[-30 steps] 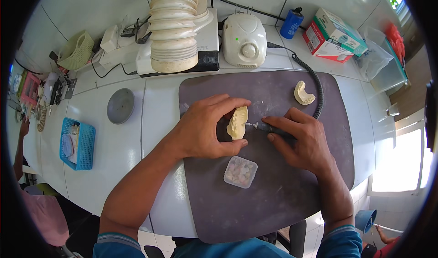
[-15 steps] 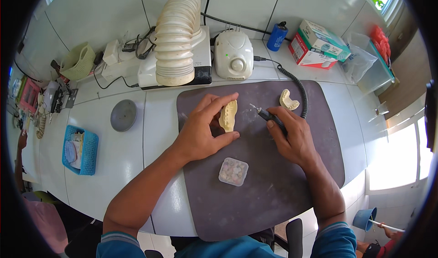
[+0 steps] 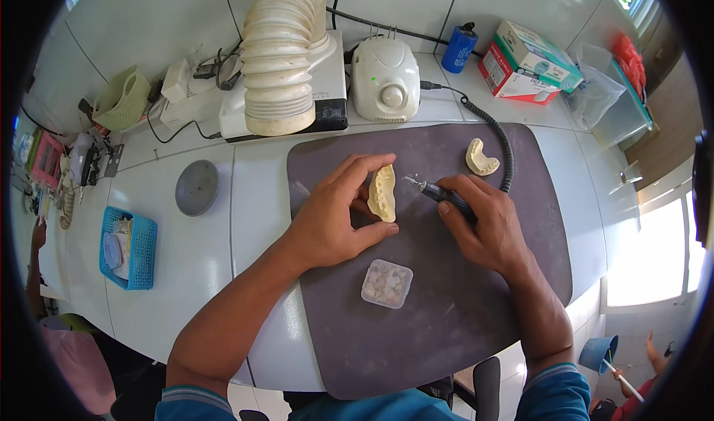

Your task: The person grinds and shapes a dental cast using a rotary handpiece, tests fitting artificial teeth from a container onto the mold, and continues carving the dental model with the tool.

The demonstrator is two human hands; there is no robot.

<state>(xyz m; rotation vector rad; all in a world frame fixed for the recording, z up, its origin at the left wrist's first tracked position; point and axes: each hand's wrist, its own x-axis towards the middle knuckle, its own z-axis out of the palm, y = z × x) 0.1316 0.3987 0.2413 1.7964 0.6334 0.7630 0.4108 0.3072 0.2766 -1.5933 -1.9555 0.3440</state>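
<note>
The person's left grip (image 3: 335,216) was clasping a pale yellow dental cast (image 3: 383,194), the thumb at its near end and a finger reaching across its far end. That cast was held above the dark mat (image 3: 446,339), left of the mat's centre line, its row of teeth visible. The right grip (image 3: 482,224) was curled around a dark rotary handpiece (image 3: 446,196), whose metal tip pointed left toward the cast and stood just beside it, apart from its surface.

A coiled cord (image 3: 508,157) ran up to a white control unit (image 3: 386,79) with a round knob and a lit green light. A second cast (image 3: 482,158), curved like a horseshoe, lay on the mat beside the cord. Nearer the person, a small clear box (image 3: 387,283) of pale pieces sat on the mat.

On the white worktop (image 3: 190,261), left of the mat, were a round grey dish (image 3: 197,188) and a blue basket (image 3: 146,254) with things inside. A ribbed, off-white hose (image 3: 279,64) hung at the back, left of the control unit.
</note>
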